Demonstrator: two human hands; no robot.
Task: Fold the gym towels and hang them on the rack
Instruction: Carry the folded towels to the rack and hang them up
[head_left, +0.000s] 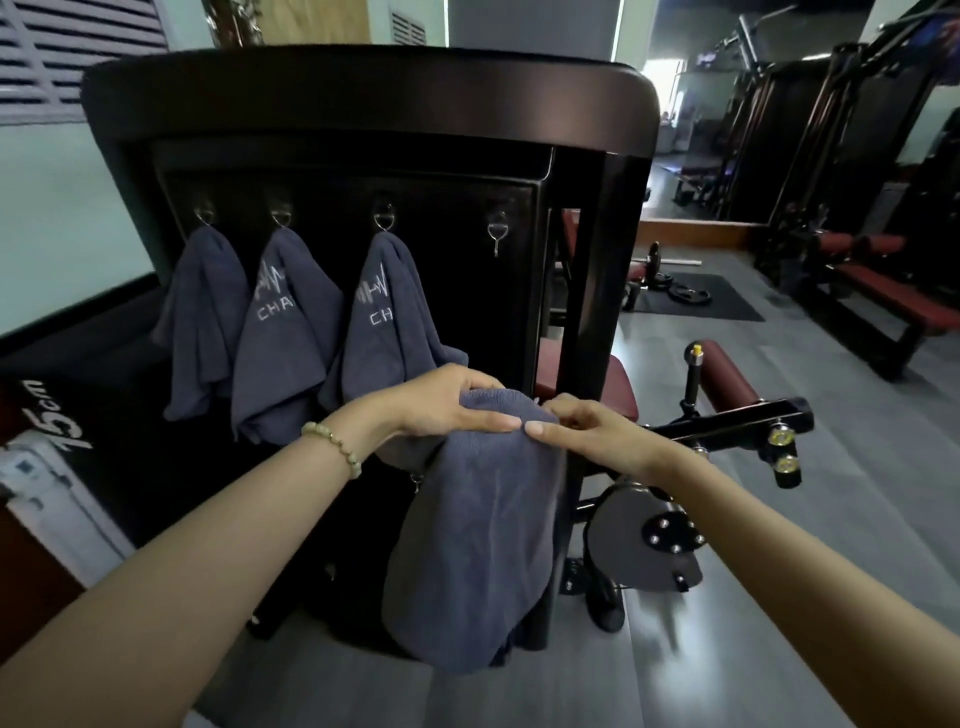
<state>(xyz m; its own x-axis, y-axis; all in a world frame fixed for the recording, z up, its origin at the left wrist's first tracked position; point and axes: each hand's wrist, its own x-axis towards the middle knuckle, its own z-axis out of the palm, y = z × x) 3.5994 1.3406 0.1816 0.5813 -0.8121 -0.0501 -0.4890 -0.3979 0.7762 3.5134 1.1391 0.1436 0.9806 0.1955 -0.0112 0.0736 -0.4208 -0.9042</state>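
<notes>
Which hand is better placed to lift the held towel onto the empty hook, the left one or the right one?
Probably the left hand: it grips the top fold of the grey towel almost straight below the empty hook. The right hand only pinches the towel's edge, further to the side.

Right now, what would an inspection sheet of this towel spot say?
Surface: rack panel, four top hooks; one free hook at right.
Job's things: three hung towels on hooks; a held towel below the free hook.
Clutter: weight plates on a mat.
Hands: left hand and right hand both grip the held towel's top.
Cables: nothing seen.
Surroundings: grey floor, red-padded benches, leg machine at right.
</notes>
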